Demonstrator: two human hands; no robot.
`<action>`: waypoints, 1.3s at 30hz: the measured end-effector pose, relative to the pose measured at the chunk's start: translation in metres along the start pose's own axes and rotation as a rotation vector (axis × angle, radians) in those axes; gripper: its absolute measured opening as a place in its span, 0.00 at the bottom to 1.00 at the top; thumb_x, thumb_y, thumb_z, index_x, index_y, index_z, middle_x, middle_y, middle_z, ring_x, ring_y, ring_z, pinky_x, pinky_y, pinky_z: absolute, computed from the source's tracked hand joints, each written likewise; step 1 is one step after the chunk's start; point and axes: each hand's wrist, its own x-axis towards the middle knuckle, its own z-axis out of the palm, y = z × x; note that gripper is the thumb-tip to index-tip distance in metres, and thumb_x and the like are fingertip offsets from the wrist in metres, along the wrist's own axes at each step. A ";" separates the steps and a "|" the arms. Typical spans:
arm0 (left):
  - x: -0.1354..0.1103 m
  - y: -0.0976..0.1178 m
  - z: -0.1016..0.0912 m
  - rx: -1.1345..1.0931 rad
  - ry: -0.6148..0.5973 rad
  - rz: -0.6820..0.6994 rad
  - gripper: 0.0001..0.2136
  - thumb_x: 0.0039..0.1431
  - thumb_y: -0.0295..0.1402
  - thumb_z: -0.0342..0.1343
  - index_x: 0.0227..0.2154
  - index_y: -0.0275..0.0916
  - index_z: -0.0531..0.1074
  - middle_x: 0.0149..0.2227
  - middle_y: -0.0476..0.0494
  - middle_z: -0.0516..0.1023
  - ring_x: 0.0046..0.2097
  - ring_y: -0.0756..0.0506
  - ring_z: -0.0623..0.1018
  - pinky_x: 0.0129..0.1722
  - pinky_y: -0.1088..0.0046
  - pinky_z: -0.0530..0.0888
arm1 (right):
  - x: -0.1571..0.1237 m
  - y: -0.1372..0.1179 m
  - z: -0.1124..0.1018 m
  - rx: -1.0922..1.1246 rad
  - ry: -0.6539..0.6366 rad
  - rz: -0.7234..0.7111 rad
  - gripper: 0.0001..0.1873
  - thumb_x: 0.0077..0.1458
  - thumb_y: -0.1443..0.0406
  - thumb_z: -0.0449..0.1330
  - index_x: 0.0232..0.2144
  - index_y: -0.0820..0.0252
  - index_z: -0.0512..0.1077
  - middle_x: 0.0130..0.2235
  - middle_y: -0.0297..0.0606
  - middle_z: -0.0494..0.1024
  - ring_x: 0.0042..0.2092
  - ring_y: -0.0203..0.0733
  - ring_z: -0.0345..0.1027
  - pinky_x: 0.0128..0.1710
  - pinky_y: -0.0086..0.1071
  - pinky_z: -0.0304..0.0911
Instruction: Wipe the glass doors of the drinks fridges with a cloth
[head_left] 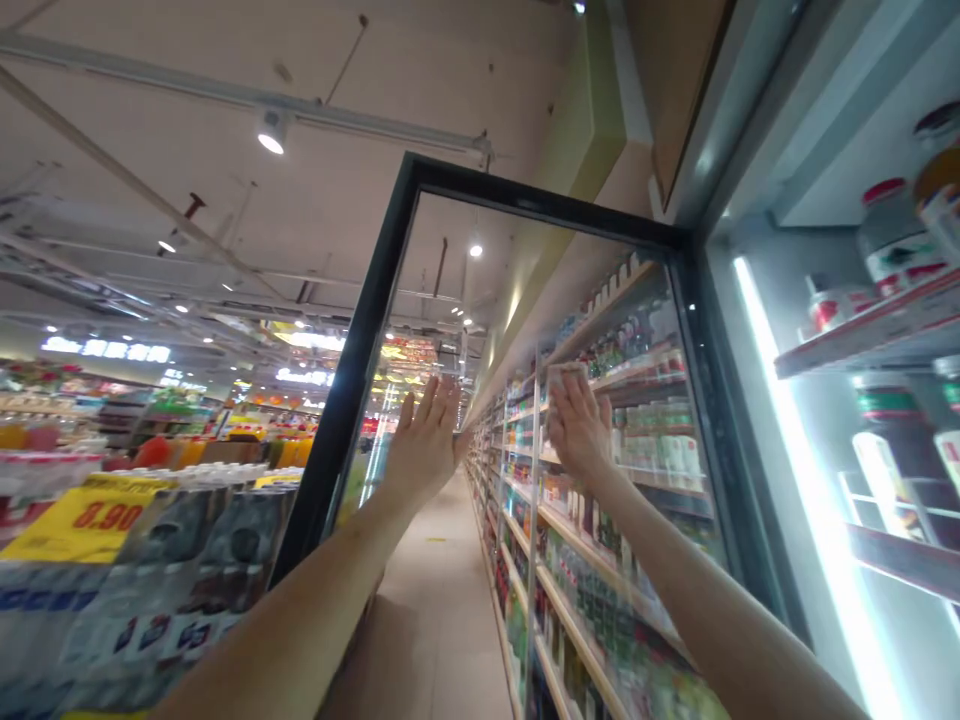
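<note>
A glass cooler door with a black frame (381,305) stands open in front of me. Against its pane, on the left side, my left hand (424,445) lies flat with its fingers stretched out and nothing in it. My right hand (583,430) presses a pale, thin cloth (559,372) to the glass on the right side. Most of the cloth is covered by the fingers; its edge shows above them and to their left. Both arms reach up from the bottom of the view.
To the right is the lit cooler interior, with bottles on shelves (870,325) and a bright light strip (795,450). Through the glass I see long stocked shelves and an aisle floor (431,610). At the left stand stacked drink packs (202,560) with a yellow price sign (79,520).
</note>
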 end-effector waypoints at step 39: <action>-0.016 0.018 0.006 -0.052 0.028 -0.086 0.27 0.63 0.42 0.40 0.61 0.31 0.53 0.65 0.34 0.49 0.67 0.38 0.47 0.63 0.49 0.48 | -0.052 0.051 -0.014 -0.057 0.050 0.332 0.28 0.60 0.61 0.41 0.61 0.59 0.57 0.62 0.47 0.58 0.65 0.54 0.45 0.58 0.58 0.46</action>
